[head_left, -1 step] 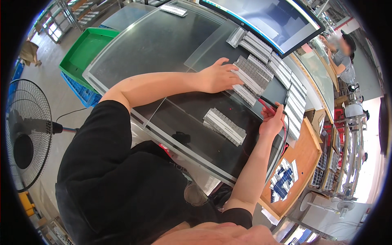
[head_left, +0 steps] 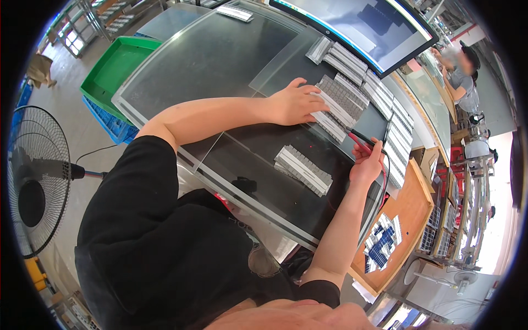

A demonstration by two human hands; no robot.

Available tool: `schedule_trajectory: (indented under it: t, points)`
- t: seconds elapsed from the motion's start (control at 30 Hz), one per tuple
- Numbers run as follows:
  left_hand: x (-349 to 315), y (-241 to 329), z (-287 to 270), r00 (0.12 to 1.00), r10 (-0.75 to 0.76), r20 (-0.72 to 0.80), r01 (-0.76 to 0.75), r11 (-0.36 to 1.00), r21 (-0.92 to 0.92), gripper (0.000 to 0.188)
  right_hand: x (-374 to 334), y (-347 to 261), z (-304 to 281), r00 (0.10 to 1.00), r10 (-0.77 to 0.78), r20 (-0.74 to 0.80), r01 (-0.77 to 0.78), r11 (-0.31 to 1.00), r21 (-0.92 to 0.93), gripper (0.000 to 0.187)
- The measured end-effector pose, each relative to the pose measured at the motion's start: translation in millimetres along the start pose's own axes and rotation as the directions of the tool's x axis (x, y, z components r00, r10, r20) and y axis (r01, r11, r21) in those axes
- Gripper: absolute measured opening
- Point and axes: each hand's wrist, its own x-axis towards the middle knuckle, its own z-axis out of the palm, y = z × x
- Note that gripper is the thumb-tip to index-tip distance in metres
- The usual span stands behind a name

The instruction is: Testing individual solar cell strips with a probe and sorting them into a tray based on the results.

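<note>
My left hand (head_left: pixel 294 104) reaches over the dark glass table, fingers spread, fingertips touching a group of grey-white segmented strips (head_left: pixel 342 98) laid side by side. My right hand (head_left: pixel 367 164) is closed around a red test probe (head_left: pixel 360 144) and a black test probe (head_left: pixel 363 136). Their tips meet the near right end of those strips; exact contact is too small to tell. Thin leads run down from the right hand. Closer to my body lies a separate small stack of similar strips (head_left: pixel 303 169), untouched by either hand.
A monitor (head_left: pixel 363 27) stands at the far edge. Further strip stacks (head_left: pixel 397 140) line the table's right side. A wooden tray (head_left: pixel 410 220) holds blue and white pieces. At left are a green bin (head_left: pixel 118 69) and a fan (head_left: pixel 38 181). Another person (head_left: pixel 462 77) works at far right.
The picture on the monitor differs: a dark shape is clearer. My hands, the probes and the strips look the same.
</note>
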Motion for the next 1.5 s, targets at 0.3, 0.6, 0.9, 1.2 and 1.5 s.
schedule_trajectory:
  t: [0.3, 0.6, 0.9, 1.2, 1.5]
  points:
    - [-20, 14, -4, 0.978, -0.19, 0.089, 0.199, 0.975, -0.1, 0.037, -5, 1, 3, 0.992, 0.043, 0.12, -0.025, 0.988, -0.151, 0.027]
    - [-19, 12, -3, 0.972, -0.196, 0.134, 0.208, 0.975, -0.084, 0.032, -6, 7, 7, 0.984, 0.053, 0.171, -0.018, 0.98, -0.199, 0.029]
    - [-19, 11, -2, 0.975, -0.19, 0.115, 0.198, 0.978, -0.069, 0.031, -5, 10, 6, 0.982, 0.048, 0.181, -0.013, 0.982, -0.186, 0.03]
    - [-19, 15, -4, 0.976, -0.182, 0.123, 0.193, 0.978, -0.079, 0.03, -8, 8, 7, 0.984, 0.042, 0.175, -0.011, 0.985, -0.175, 0.027]
    - [-18, 13, -3, 0.976, -0.182, 0.12, 0.191, 0.979, -0.071, 0.031, -6, 7, 6, 0.981, 0.06, 0.185, -0.028, 0.985, -0.172, 0.027]
